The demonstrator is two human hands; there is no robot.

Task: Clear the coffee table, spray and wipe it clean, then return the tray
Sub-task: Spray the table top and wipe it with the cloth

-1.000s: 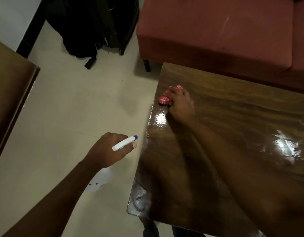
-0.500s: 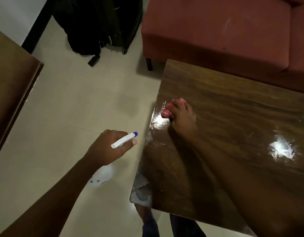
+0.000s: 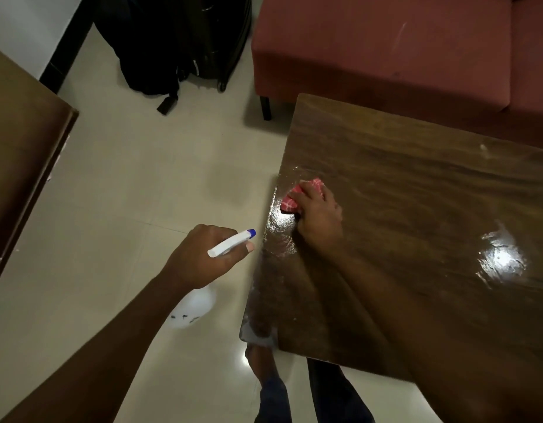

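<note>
The dark wooden coffee table (image 3: 416, 184) fills the right half of the view, its top glossy and wet with bright glare patches. My right hand (image 3: 320, 213) presses a bunched red-and-white checked cloth (image 3: 290, 201) against the tabletop near its left edge. My left hand (image 3: 203, 257) hangs over the floor just left of the table and grips a white spray bottle (image 3: 194, 306) by the neck, its blue nozzle pointing at the table edge. No tray is in view.
A red sofa (image 3: 386, 47) stands along the far side of the table. Black bags (image 3: 172, 41) sit on the pale tiled floor at the back. Another brown wooden surface (image 3: 23, 154) juts in at the left. My feet show below the table's near corner.
My right hand has drawn the cloth back toward me along the table's left edge. The left hand with the spray bottle has stayed almost still.
</note>
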